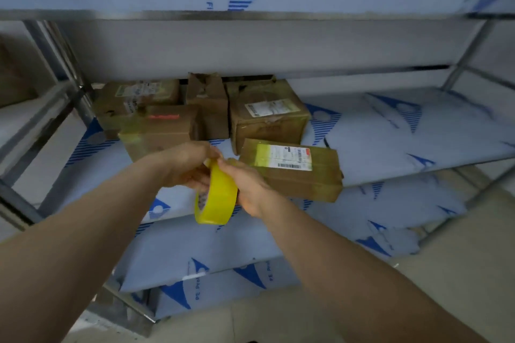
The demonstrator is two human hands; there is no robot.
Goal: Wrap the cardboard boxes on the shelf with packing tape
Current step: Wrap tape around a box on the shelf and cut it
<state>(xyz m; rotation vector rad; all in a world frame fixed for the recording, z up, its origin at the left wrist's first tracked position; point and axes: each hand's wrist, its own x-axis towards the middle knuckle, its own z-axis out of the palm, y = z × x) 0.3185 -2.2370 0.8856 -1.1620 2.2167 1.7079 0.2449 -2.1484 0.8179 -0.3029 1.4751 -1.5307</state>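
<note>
both hands meet in front of the middle shelf (390, 142), which is lined with white film printed in blue. the left hand (185, 168) holds the yellow tape roll (218, 200) from the left, fingers curled round its rim. the right hand (249, 186) grips the roll from the right, pinching at its top edge. the roll stands on edge in the air, near the shelf's front. just right of the hands lies a flat cardboard box (295, 178) with a white label and yellowish tape across it. farther back sit a large box (267, 120), a tall narrow box (207, 103), a low box (158, 133) on the left and a far-left box (133, 96) behind it.
</note>
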